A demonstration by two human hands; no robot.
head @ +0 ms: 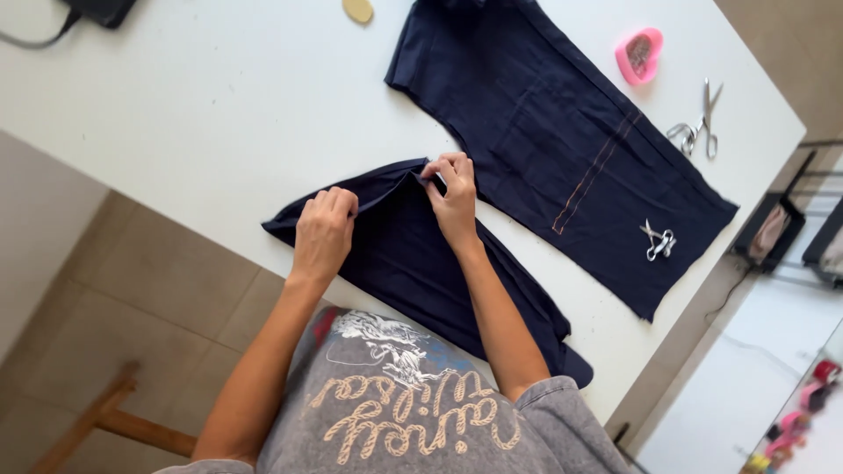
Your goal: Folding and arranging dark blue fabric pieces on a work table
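Observation:
A navy fabric piece (413, 263) lies over the near edge of the white table (219, 105), part of it hanging off. My left hand (323, 230) pinches its folded upper edge at the left. My right hand (454, 195) pinches the same fold a little farther along, fingers closed on the cloth. A larger navy fabric panel (562, 140) with an orange stitch line lies flat beyond my hands. Small silver thread snips (658, 240) rest on that panel near its right end.
Silver scissors (700, 130) and a pink heart-shaped container (638, 54) lie at the table's right end. A tan oval piece (357, 10) and a dark device with a cable (98, 9) sit at the far edge. A wooden stool (105, 417) stands on the floor at left.

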